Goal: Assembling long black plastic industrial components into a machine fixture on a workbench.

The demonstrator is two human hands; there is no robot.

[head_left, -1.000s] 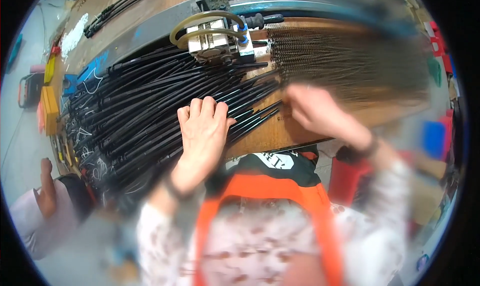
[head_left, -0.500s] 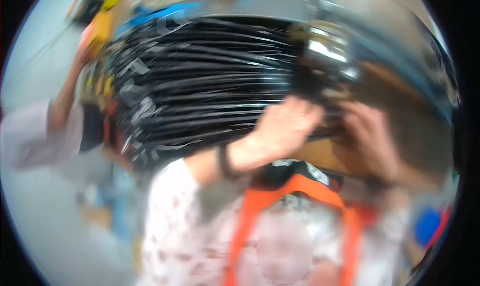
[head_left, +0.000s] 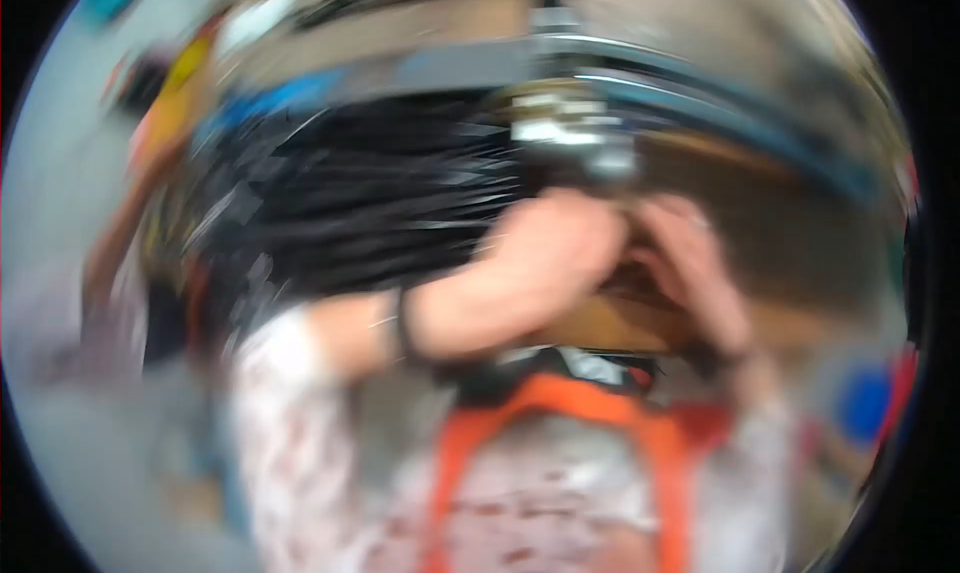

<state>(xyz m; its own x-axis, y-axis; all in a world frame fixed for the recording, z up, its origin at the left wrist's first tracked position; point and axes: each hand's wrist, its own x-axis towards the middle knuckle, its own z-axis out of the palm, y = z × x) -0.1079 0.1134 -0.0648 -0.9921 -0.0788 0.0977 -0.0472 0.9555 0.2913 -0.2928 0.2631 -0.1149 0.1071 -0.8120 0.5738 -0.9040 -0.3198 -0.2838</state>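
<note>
Left hand [head_left: 560, 241] and right hand [head_left: 690, 248] are curled with fingertips close together, just below the shiny metal block [head_left: 560, 123]; blur hides what they grip, so I cannot tell whether either holds anything; black rods [head_left: 370, 173] lie massed left of the block, reaching toward the left hand, whose forearm covers their lower edge; right of the block spreads a blurred brown mass [head_left: 790, 213]; above it runs a bluish rail [head_left: 740, 123]; wooden tabletop [head_left: 600, 323] shows below the block; far left of it, another person's arm [head_left: 125, 223].
</note>
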